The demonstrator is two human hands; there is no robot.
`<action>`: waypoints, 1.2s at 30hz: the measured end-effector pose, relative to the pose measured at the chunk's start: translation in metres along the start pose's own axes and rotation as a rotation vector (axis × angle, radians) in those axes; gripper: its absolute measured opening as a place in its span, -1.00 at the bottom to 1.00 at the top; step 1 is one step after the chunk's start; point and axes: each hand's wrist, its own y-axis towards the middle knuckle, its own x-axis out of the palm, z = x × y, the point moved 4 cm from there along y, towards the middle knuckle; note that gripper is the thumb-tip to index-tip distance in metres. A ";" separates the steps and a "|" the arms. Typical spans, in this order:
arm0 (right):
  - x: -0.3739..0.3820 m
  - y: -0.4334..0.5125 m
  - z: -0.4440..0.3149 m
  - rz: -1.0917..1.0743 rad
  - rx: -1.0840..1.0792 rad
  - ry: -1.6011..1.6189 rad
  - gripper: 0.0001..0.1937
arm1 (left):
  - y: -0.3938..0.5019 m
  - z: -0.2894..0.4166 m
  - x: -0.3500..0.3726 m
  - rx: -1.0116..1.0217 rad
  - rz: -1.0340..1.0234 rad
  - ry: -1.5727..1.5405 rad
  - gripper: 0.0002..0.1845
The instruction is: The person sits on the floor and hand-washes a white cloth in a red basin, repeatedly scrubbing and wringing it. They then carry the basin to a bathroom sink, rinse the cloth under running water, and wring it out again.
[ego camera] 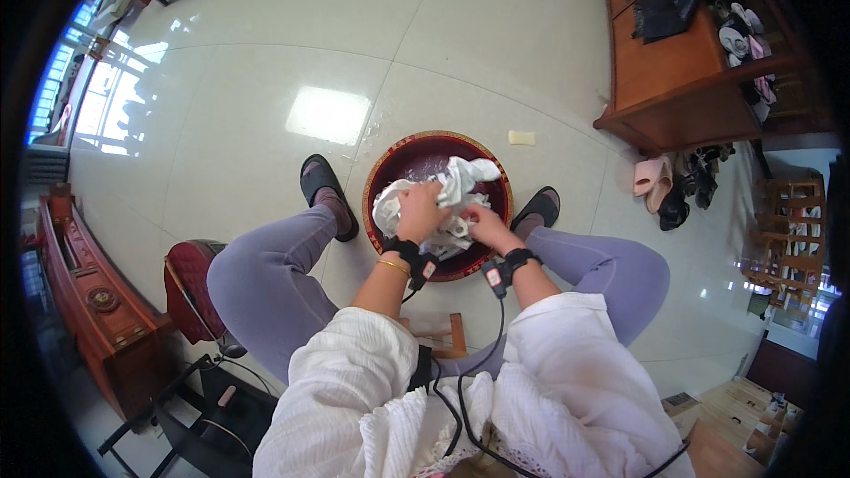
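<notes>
A dark red basin [436, 273] with a gold-patterned rim stands on the floor between my feet, with some water showing inside. Bunched white cloth [467, 176] fills much of it and rises above the middle. My left hand [421, 211] grips the white cloth over the basin's centre, its fingertips partly hidden in the folds. My right hand [488, 227] pinches a lower part of the cloth near the right side of the basin. Both wrists wear black straps with small devices and cables.
A pale yellow bar [522, 138] lies on the tiles right of the basin. A wooden cabinet [664, 86] stands at upper right, with pink slippers [653, 182] and dark shoes below it. Wooden furniture [99, 299] and a dark red padded seat [192, 285] are at left.
</notes>
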 end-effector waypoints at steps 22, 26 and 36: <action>0.029 -0.028 -0.005 -0.008 0.018 -0.377 -0.25 | -0.076 -0.064 0.090 -0.172 -0.088 -0.026 -0.07; 0.028 -0.009 0.002 -0.053 -0.039 -0.280 -0.23 | -0.065 -0.088 0.104 -0.195 -0.140 -0.169 -0.20; 0.032 0.053 0.028 -0.097 -0.094 -0.089 -0.32 | -0.036 -0.126 0.123 -0.348 -0.108 -0.380 -0.42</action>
